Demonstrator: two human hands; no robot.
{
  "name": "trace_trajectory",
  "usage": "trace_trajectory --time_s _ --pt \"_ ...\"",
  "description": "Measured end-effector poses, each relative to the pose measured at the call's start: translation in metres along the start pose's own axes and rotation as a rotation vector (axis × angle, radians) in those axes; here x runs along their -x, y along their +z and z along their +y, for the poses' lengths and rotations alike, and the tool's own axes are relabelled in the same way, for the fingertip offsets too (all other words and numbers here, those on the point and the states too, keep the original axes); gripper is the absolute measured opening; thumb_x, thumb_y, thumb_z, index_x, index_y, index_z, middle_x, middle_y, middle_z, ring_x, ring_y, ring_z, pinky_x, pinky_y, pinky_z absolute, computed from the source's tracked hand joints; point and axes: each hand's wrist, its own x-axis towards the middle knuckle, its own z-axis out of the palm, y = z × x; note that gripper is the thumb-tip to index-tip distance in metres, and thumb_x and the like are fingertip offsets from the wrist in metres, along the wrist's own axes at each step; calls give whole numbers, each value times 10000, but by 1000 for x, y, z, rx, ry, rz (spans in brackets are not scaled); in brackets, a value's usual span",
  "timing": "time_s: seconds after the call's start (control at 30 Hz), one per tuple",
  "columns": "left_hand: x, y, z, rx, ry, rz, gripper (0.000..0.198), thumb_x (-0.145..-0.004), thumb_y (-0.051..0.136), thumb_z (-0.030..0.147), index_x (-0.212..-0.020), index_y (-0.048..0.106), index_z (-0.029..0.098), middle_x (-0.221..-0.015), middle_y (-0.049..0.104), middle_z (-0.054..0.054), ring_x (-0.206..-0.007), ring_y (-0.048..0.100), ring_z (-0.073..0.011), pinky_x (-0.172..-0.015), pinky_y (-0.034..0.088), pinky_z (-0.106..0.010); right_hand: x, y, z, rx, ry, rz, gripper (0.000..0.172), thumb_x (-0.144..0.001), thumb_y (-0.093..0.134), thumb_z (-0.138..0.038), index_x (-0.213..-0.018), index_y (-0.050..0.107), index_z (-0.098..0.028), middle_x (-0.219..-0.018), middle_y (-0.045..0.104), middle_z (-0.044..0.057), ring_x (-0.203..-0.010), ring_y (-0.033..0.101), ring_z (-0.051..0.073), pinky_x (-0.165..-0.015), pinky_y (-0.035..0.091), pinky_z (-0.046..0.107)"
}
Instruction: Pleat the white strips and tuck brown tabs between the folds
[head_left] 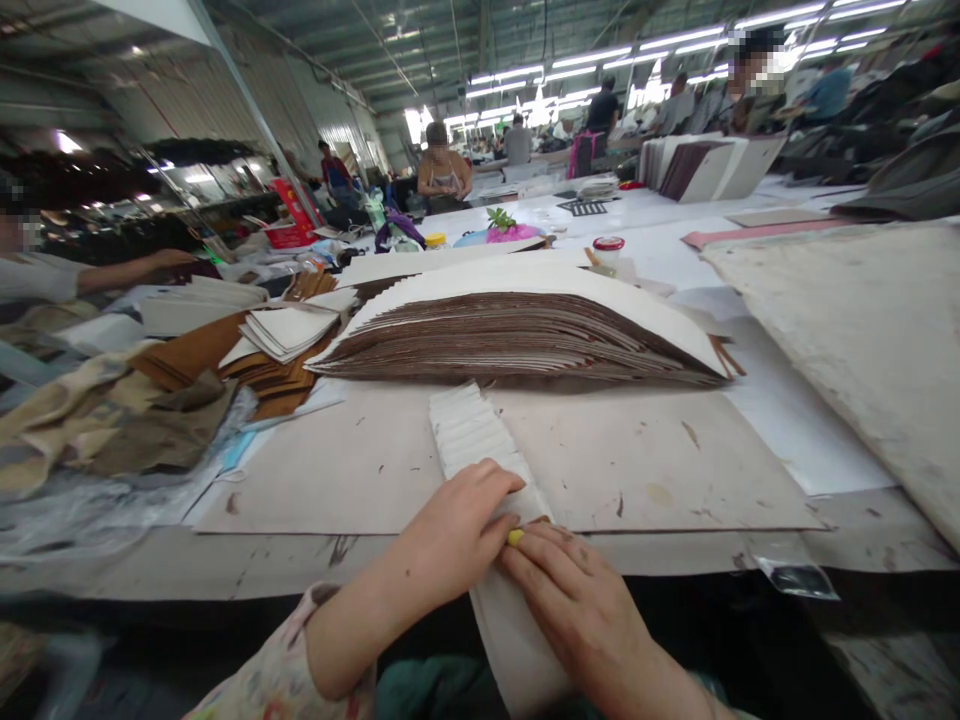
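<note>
A fanned bundle of narrow, pale strips [476, 425] lies over the table's front edge, its near end hanging toward my lap. My left hand [476, 515] is closed on the bundle from the left, fingers curled over its top. Against the right side, my right hand [574, 590] is closed too, its fingers pressed on the strips close to my left thumb. A small yellow piece [515, 537] shows at my right fingertips; whether it is held or worn cannot be made out. Beneath the strips is a stained beige board [615, 460].
Behind the board rises a bowed stack of white-topped, brown-edged panels [525, 330]. Brown and white pieces [285, 335] and crumpled cloth [150, 420] lie left. A large pale sheet [855, 350] covers the right side. A co-worker's arm [135, 272] reaches in at far left.
</note>
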Motion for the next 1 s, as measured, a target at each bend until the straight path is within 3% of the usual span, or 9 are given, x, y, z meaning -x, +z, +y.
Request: trace_trajectory --time_s 0.13,0.63,1.0 --pt "0 4 4 46 43 36 358 -765 418 32 -1079 509 178 -1011 534 -49 -961 489 -166 -874 419 -308 0 0 0 -17 15 0 355 -895 280 -134 -1127 549 -140 -1042 611 52 -995 521 158 -892 423 290" --pt "4 12 11 -185 148 -5 347 -813 390 49 -1136 473 146 -992 545 -65 -902 464 -192 -832 436 -340 0 2 1 -43 7 43 374 -911 244 -153 -1108 561 -133 -1078 600 58 -1051 496 160 -924 401 286" --pt "1 12 11 -215 116 -75 321 -824 407 68 -1130 480 129 -1003 541 -66 -913 459 -195 -832 432 -347 -1 2 3 -77 -1 100 359 -905 263 -146 -1081 574 -110 -1045 606 62 -1040 490 165 -936 378 280"
